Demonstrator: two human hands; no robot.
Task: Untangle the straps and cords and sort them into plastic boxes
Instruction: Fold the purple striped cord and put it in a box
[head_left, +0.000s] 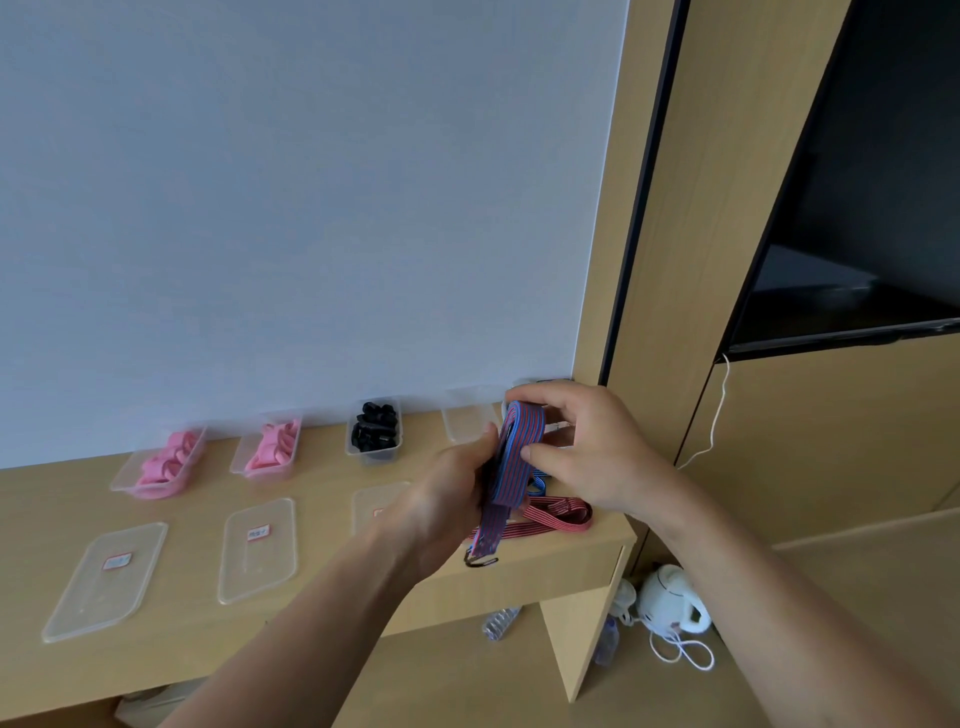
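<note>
Two hands meet right of centre in the frame over a wooden desk (322, 483). The left hand (447, 499) grips a folded blue-and-red striped strap (511, 457), its fingers closed around the lower folds; the right hand (587, 447) pinches the top loop between thumb and fingers. A black hook (480, 560) hangs from the strap's low end. Just beneath, a red striped strap (556, 517) lies on the desk near its right edge. Along the wall stand clear plastic boxes: two with pink pieces (166, 462), one with black pieces (375, 427), one empty box (467, 421). Three flat lids (257, 551) lie in the lower left of the frame.
</note>
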